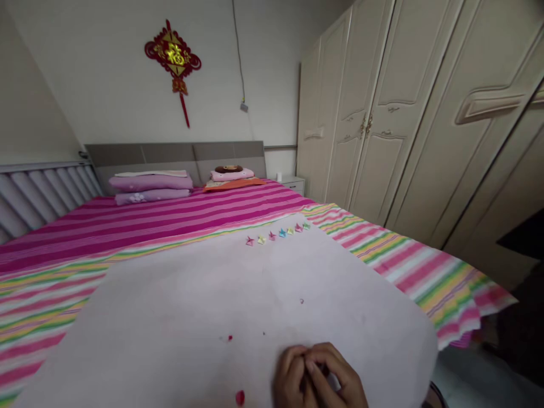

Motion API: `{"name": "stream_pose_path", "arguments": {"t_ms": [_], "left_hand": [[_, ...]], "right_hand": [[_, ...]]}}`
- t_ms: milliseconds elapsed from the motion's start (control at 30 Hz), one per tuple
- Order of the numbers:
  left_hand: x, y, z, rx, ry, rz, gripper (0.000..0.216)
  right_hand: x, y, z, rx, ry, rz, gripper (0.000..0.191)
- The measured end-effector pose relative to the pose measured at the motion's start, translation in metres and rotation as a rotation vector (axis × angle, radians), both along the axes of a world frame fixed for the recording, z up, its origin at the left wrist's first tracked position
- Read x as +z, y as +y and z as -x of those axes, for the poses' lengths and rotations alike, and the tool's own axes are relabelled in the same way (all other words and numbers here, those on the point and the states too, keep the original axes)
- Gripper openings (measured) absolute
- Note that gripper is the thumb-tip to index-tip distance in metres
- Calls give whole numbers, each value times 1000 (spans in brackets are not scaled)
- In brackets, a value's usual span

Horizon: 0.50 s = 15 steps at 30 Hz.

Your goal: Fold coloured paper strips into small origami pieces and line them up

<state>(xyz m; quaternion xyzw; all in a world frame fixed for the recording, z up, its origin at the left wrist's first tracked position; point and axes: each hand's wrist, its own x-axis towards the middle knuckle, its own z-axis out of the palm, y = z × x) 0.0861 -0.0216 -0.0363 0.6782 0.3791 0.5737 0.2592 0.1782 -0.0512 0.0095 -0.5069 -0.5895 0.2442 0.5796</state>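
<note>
Both hands meet low in the head view, over a pale board. My left hand [291, 378] has its fingers curled and pressed against those of my right hand [335, 375]. The right fingers are bent in a pinch, thumb and index tips touching the left fingertips. Whatever lies between them is hidden by the fingers. Left of the hands is a red scrap [240, 397], with a smaller red bit [230, 338] farther up. Beyond them lies a tiny ring-like piece [301, 301]. Several small folded star shapes, among them a blue one [283, 233], form a row near the board's far edge.
The pale board [170, 306] rests on a bed with a striped sheet [408, 263]. Folded purple bedding [151, 182] is stacked by the headboard [170, 156]. A cream wardrobe [361, 113] runs along the right side. A dark shape stands at the far right edge.
</note>
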Motion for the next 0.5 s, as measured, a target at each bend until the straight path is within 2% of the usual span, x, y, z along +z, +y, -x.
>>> {"name": "stream_pose_path", "arguments": {"t_ms": [133, 233, 300, 400, 500], "left_hand": [[35, -22, 29, -34, 106, -12, 23], [51, -43, 69, 7, 195, -8, 22], [56, -58, 102, 19, 246, -15, 23], [59, -82, 162, 86, 341, 102, 22], [62, -107, 229, 294, 358, 201, 19]], "right_hand": [[1, -22, 16, -59, 1, -69, 13], [2, -39, 31, 32, -34, -44, 17], [0, -53, 44, 117, -72, -41, 17], [-7, -74, 65, 224, -132, -35, 12], [-17, -95, 88, 387, -189, -89, 12]]}}
